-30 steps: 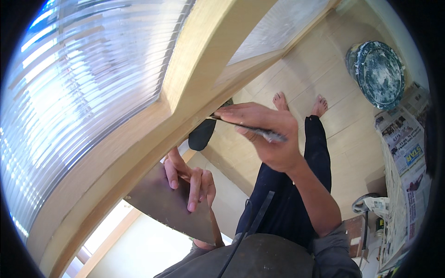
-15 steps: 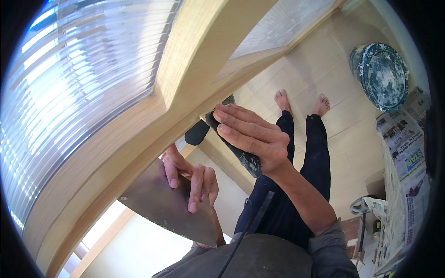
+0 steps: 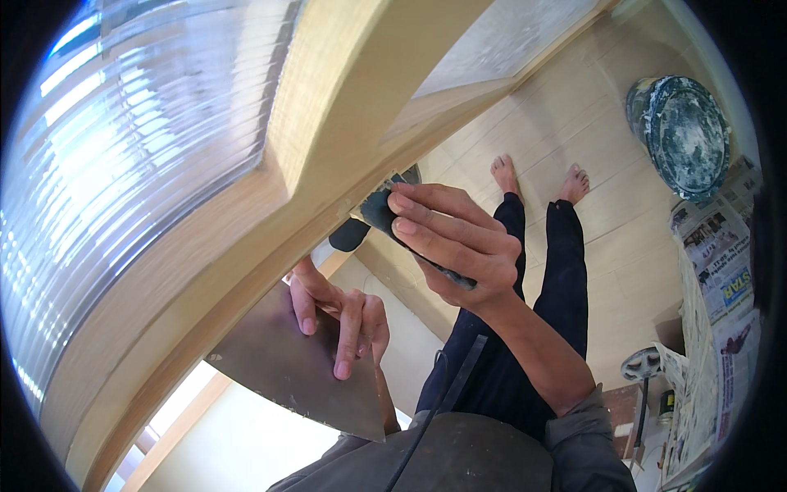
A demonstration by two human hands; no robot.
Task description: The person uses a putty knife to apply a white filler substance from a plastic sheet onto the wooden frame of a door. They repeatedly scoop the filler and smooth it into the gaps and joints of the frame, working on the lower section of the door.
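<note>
My right hand (image 3: 463, 246) is closed around a dark, flat scraper-like tool (image 3: 379, 207), its tip against the edge of a pale wooden frame (image 3: 344, 98), where yellowish material shows. Lower left, my left hand (image 3: 340, 320) grips a dull brown, thin flat sheet (image 3: 279, 369), fingers curled over its face, just below the frame. A small black flat object (image 3: 348, 236) shows behind the scraper; I cannot make out what it is. A ribbed clear panel (image 3: 147, 139) fills the frame's upper left.
A paint-smeared bucket (image 3: 680, 139) stands at upper right. Newspapers (image 3: 713, 246) cover a surface along the right edge. My bare feet (image 3: 504, 174) and dark-trousered legs are on pale floor tiles (image 3: 549, 115). A second translucent panel (image 3: 492, 41) is at the top.
My right hand has turned the tool from nearly level to a steeper slant, fingers now over its top, and shifted slightly along the frame edge. My left hand is nearly unchanged.
</note>
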